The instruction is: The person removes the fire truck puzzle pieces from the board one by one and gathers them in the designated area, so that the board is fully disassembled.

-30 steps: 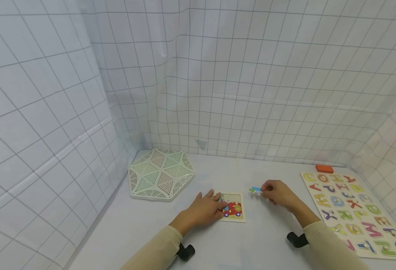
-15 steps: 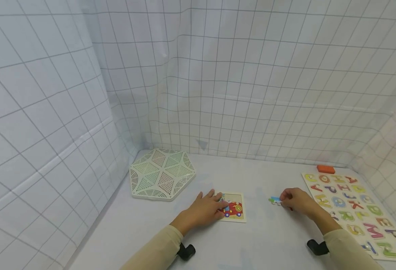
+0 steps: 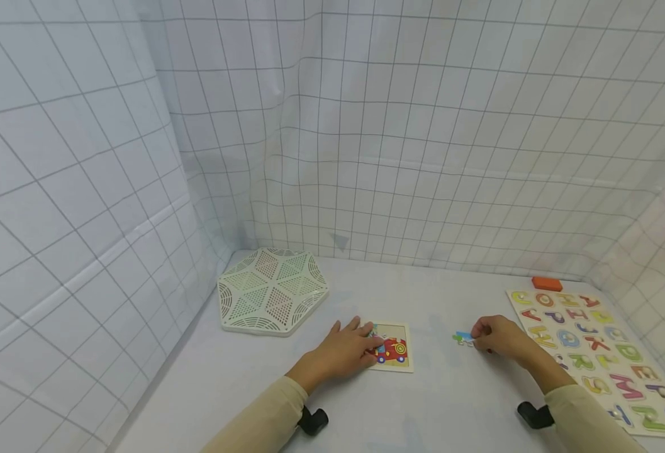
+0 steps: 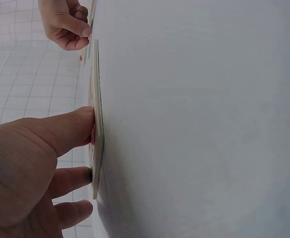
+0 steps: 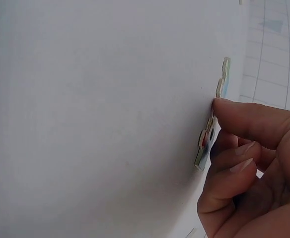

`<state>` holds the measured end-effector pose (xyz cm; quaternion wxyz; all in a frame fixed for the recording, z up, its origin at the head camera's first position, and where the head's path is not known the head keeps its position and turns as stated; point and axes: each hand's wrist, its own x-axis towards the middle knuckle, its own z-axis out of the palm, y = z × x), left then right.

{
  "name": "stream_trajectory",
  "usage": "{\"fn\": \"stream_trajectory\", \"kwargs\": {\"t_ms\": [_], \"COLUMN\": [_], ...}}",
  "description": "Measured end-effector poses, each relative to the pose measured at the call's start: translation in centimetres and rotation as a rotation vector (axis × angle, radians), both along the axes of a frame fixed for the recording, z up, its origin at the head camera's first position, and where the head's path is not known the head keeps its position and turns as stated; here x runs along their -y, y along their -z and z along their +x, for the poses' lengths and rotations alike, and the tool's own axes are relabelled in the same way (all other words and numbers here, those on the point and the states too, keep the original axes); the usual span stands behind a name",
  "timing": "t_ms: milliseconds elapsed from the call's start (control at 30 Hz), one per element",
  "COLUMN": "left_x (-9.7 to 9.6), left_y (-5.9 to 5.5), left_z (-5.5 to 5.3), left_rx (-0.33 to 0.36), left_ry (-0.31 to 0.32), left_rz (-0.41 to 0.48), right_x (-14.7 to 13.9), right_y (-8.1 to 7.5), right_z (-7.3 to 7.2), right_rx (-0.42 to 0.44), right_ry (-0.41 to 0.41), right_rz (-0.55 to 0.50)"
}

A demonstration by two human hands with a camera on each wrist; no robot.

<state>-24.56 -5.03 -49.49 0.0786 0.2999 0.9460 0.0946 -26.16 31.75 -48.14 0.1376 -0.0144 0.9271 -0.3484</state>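
Note:
My left hand [image 3: 340, 351] rests with spread, straight fingers on a small wooden jigsaw board [image 3: 398, 363] with a red car picture. In the left wrist view the thumb and fingertips touch the face of the board [image 4: 97, 148]; the palm covers its left part in the head view. Right of the board, my right hand [image 3: 501, 340] pinches a blue and green jigsaw piece [image 3: 461, 338] between thumb and curled fingers. Seen from the right wrist, the piece [image 5: 225, 74] lies nearly edge-on, close over the table, its middle hidden by the thumb.
A wooden alphabet board [image 3: 606, 371] with colourful letters lies at the right, partly behind the right forearm. Behind it is an orange block [image 3: 547, 284]. A white perforated hexagonal panel [image 3: 272, 292] stands at the back left. White gridded cloth [image 3: 423, 157] encloses the table.
My right hand has moved right and slightly nearer with the jigsaw piece, then nearly stopped over the last half second. The left hand has stayed on the board.

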Motion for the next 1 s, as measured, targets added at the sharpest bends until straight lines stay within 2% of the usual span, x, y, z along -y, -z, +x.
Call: {"fn": "stream_trajectory", "kwargs": {"t_ms": [200,367,467,733,833,1000], "left_x": [-0.2,-0.2,-0.1,0.2,0.3,0.4], "left_y": [-0.1,0.0,0.1,0.6,0.5,-0.1], "left_z": [-0.2,-0.3,-0.2,0.2,-0.1,-0.7], "left_rx": [-0.002,-0.010,-0.016,-0.005,-0.017,-0.011], "left_ry": [0.003,0.007,0.015,0.024,0.000,-0.096], "left_rz": [-0.002,-0.006,0.000,0.013,0.021,0.039], "right_x": [0.2,1.7,3.2,7.5,9.1,11.9], "right_y": [-0.4,-1.4,-1.8,-1.7,-2.1,-2.2], "right_z": [-0.1,-0.2,-0.3,-0.9,-1.5,-2.4], "right_rx": [-0.054,-0.089,-0.075,-0.009,-0.021,-0.015], "right_ry": [-0.004,-0.032,-0.042,-0.067,-0.090,-0.155], "right_rz": [0.013,-0.027,-0.065,-0.142,-0.155,-0.200]}}
